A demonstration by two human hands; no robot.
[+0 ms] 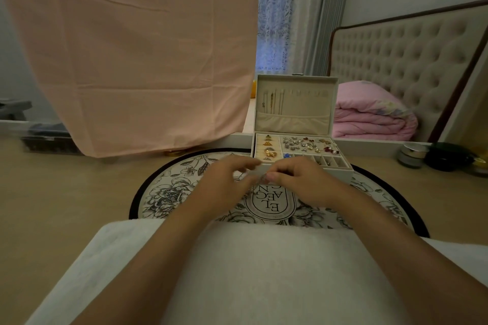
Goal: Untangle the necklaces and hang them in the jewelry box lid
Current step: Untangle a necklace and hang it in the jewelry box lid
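The round floral mat [169, 192] bears an oval label; "EL" and "AEG" are readable, the rest is hidden. One jewelry box [340, 174] stands open on it, with about four chains [273, 103] hanging at the left of its upright lid [311, 111]. The left hand [227, 182] and right hand [298, 179] meet with curled fingers, pinching a thin, blurred necklace [255, 184] just before the box.

A fine chain [254, 181], apparently tangled, hangs before the open jewelry box [339, 169], whose upright lid [295, 124] carries several hung necklaces [273, 101].

Jewelry box [303, 163] on round mat [169, 187], hands [266, 182] before it, bed [396, 87] behind right.
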